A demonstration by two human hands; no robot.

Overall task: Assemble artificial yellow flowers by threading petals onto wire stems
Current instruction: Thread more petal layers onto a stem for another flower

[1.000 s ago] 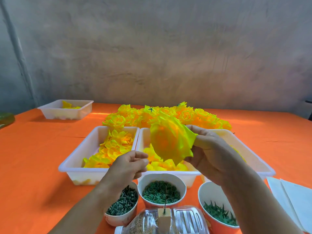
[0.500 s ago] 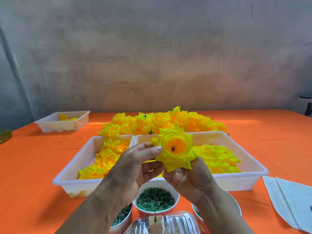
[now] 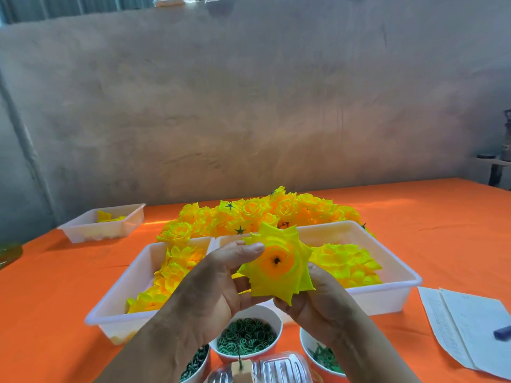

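Both hands hold a yellow flower (image 3: 276, 265) up above the near bowls: the left hand (image 3: 218, 283) pinches its left petal edge with the thumb on top, the right hand (image 3: 318, 302) grips it from beneath. Behind lie white trays (image 3: 387, 294) of petals on the orange desk (image 3: 55, 286).

I see white papers (image 3: 470, 322) at 4 o'clock on the orange tablecloth (image 3: 55, 299), a small blue object (image 3: 502, 332) lying on them; rough grey wall (image 3: 249, 106) at 12.
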